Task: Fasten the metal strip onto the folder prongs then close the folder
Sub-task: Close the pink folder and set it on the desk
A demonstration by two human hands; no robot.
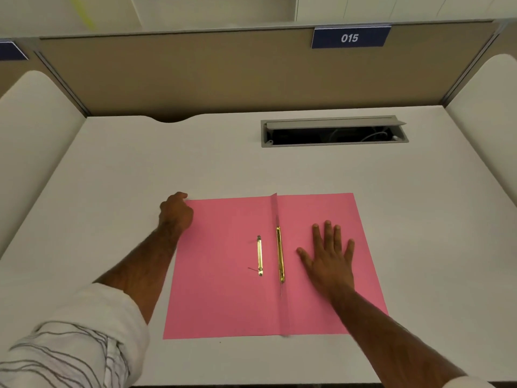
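A pink folder (223, 298) lies open and flat on the white desk. A short gold metal strip (260, 255) rests loose on its left half. Beside the centre fold, a longer gold prong fastener (280, 254) lies flat along the spine. My left hand (176, 212) is curled at the folder's far left corner, pinching its edge. My right hand (328, 253) presses flat on the right half, fingers spread, just right of the prong fastener.
The white desk (140, 169) has an open grey cable hatch (333, 131) at the back right. A beige partition (223, 74) with a blue "015" label (349, 37) closes off the far side. White side panels stand at left and right.
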